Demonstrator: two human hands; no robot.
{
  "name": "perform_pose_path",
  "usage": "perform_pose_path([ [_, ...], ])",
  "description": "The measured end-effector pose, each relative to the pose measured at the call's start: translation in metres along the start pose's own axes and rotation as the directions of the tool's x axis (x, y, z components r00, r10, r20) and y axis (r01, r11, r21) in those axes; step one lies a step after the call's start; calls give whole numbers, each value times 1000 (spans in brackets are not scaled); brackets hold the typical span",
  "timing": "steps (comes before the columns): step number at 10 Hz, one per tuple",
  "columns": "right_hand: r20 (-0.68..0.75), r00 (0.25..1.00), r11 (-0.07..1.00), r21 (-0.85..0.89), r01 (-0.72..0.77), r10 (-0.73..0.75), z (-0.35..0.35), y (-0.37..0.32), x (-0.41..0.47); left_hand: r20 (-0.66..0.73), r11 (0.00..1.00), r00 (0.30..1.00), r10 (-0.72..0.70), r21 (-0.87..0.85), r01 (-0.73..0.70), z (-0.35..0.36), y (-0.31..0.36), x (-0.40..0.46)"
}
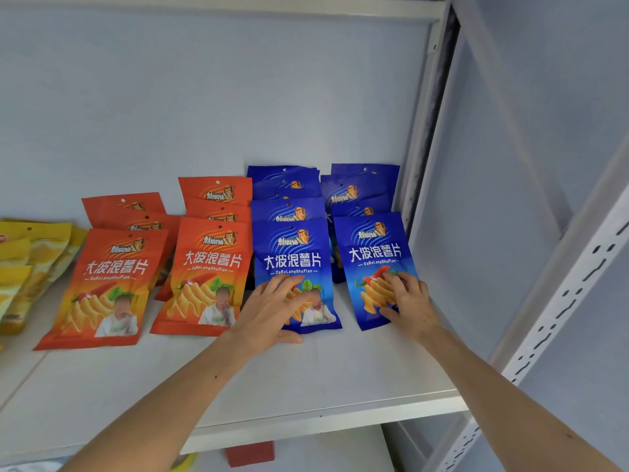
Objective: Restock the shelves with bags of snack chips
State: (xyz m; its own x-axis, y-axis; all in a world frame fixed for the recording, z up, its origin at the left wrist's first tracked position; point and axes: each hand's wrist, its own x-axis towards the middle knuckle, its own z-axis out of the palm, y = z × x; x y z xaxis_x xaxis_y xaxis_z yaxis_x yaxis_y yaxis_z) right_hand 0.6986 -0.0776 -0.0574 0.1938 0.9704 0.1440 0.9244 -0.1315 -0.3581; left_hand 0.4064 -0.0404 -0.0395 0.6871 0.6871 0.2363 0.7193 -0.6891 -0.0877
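Spanning the whole view was a pale grey metal shelf (306, 379), its back panel plain and its front lip running across the lower part of the frame. A slotted white upright (558, 311) rose at the right edge, with a second bay of the same shelving beyond it. Under the shelf a small red block (250, 453) showed.

Bags stood in rows leaning toward the back. At the far left lay yellow bags (30, 264). Next came two rows of orange bags (112, 284), then two rows of blue bags (357, 195), all printed with the same wavy-chip design.

Both bare arms reached in from below. The left hand (272, 311) lay spread over the lower part of the front blue bag of the left row (292, 264), fingers loosely open across its face and thumb down on the shelf by the bag's bottom edge; this grip pressed rather than closed. The right hand (408, 301) held the front blue bag of the right row (371, 260) at its lower right corner, fingers curled over the printed front and thumb below near the bottom edge, a light pinching grip. That bag tilted slightly, standing just beside the shelf's right wall.
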Motion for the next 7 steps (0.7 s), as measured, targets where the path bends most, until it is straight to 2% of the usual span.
perform_pose_path([
  [4,-15,1000,998,64,-23,24,-2,5,-8,-78,999,997,14,39,-11,2,3,-9],
  [6,-77,997,991,129,-19,29,-2,7,-13,-88,1000,996,-5,14,6,-1,3,-14],
  [7,-185,982,981,188,53,-18,-4,7,-28,-135,999,991,-28,-45,22,-2,5,-31],
])
